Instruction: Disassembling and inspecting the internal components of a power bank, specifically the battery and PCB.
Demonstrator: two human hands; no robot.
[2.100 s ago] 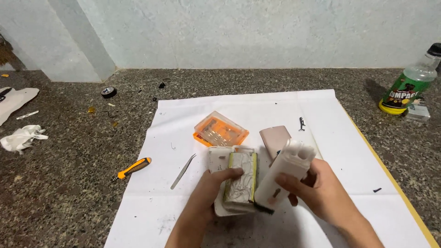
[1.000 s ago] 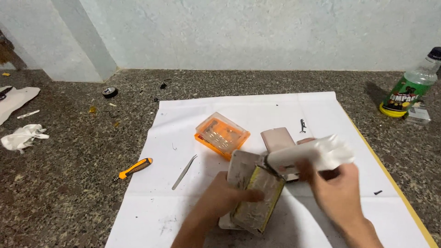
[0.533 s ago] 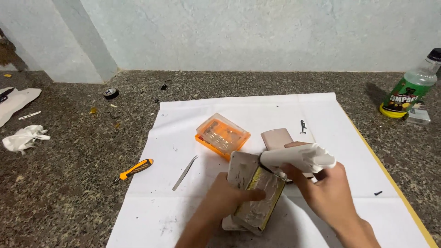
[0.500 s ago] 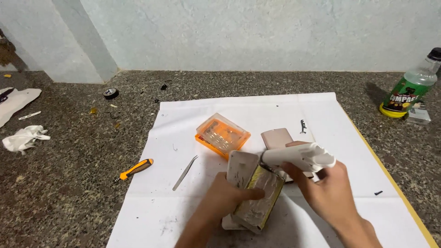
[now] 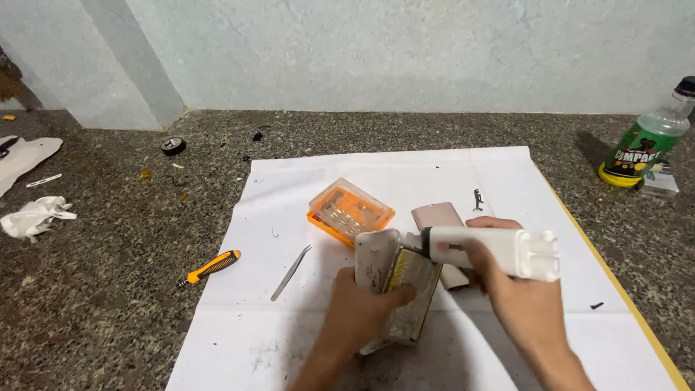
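Far left edge: a crumpled white rag (image 5: 30,217) lies on the speckled stone floor (image 5: 108,304), with a pale flat scrap (image 5: 25,156) above it.
Upper left: a small dark roll of tape (image 5: 173,145) sits near the wall.
Left of centre: an orange-handled utility knife (image 5: 211,267) lies just off the white paper sheet (image 5: 289,195); metal tweezers (image 5: 290,262) rest on the sheet beside it.
Centre: an orange plastic case (image 5: 350,212) sits on the sheet, above the hands.
Left hand (image 5: 360,313): fingers curled around an opened, grimy phone body (image 5: 394,286), thumb pressed on its inner face; the phone stands tilted on the sheet, lower centre of the frame.
Behind phone: a pinkish back cover (image 5: 439,218) lies flat.
Right hand (image 5: 515,300): fingers wrapped around a white cylindrical tool (image 5: 492,250), its tip touching the phone's upper edge.
Upper right: a green-labelled clear bottle (image 5: 646,141) stands on the floor.
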